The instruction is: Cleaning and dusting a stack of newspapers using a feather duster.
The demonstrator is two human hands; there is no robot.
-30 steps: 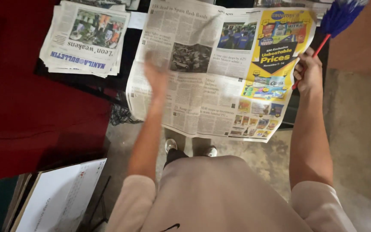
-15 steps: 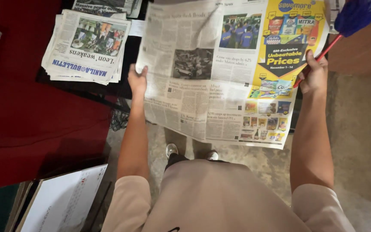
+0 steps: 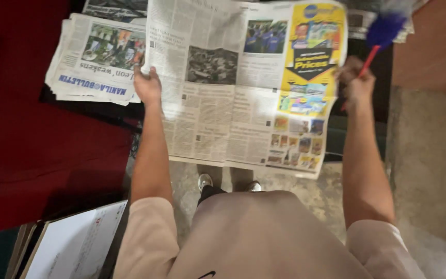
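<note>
Head view: open newspaper sheet (image 3: 243, 82) is held spread between both hands, long axis left-right. Left hand (image 3: 147, 85) is pinched on its left edge; right hand (image 3: 355, 80) is closed around its right edge plus a red-handled duster (image 3: 380, 36).

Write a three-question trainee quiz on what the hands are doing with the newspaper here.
1. True or false: the left hand holds the left edge of the open newspaper.
2. What does the right hand hold besides the paper?
A. a cup
B. a red-handled blue duster
C. scissors
3. What lies left of the open sheet?

Key: 1 true; 2 B; 3 a folded newspaper stack.
</note>
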